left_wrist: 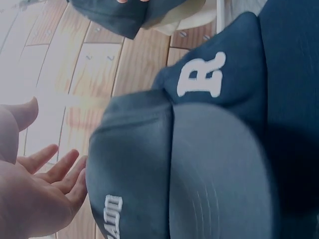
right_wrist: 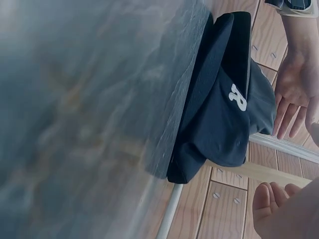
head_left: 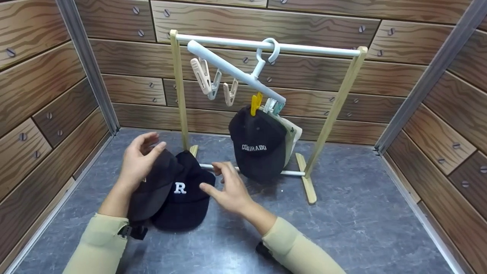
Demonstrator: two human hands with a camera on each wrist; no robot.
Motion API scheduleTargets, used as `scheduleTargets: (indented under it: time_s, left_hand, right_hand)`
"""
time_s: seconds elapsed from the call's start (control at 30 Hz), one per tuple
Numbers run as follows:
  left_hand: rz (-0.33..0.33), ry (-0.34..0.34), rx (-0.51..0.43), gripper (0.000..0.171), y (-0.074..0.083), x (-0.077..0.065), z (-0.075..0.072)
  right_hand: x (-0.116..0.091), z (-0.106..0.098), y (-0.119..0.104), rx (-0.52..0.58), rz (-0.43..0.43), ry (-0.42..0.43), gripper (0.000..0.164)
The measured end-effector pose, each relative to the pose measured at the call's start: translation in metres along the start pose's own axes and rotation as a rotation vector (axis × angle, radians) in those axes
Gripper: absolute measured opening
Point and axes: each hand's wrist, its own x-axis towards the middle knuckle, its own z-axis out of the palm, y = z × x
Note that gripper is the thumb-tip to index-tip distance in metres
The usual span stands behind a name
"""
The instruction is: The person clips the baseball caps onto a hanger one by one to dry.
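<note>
Two dark caps lie overlapping on the floor at the left. The charcoal cap [head_left: 152,196] rests partly over the navy cap [head_left: 182,215], which bears a white letter R. My left hand [head_left: 139,161] is at the charcoal cap's crown, thumb and fingers spread; in the left wrist view its fingertips are right beside the crown, beside white lettering. To the right of the navy cap hovers my right hand [head_left: 230,190], fingers loosely bent around nothing. A black COLORADO cap [head_left: 262,163] hangs by a yellow clip [head_left: 254,105], with a pale cap [head_left: 295,133] behind it.
A white hanger [head_left: 228,68] hooks over the rod [head_left: 224,41] of a wooden-post rack [head_left: 335,110], tilted down at its right end. Several clips, including a beige clip [head_left: 201,76], dangle from its left half. Wood-patterned walls [head_left: 304,26] enclose the grey floor [head_left: 354,220].
</note>
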Motion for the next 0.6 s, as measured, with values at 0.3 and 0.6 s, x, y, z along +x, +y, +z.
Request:
scheduleTargets:
  time_s: [0.3,0.6]
  left_hand:
    - [-0.068,0.006,0.03,0.061,-0.013,0.001,-0.019]
    - [-0.192,0.027,0.1,0.07,-0.032,0.004,-0.032]
  right_hand:
    - [0.015,0.013,-0.009,0.059,0.117,-0.076,0.067]
    - [0.03,0.028,-0.016,0.083,0.138,-0.091,0.067]
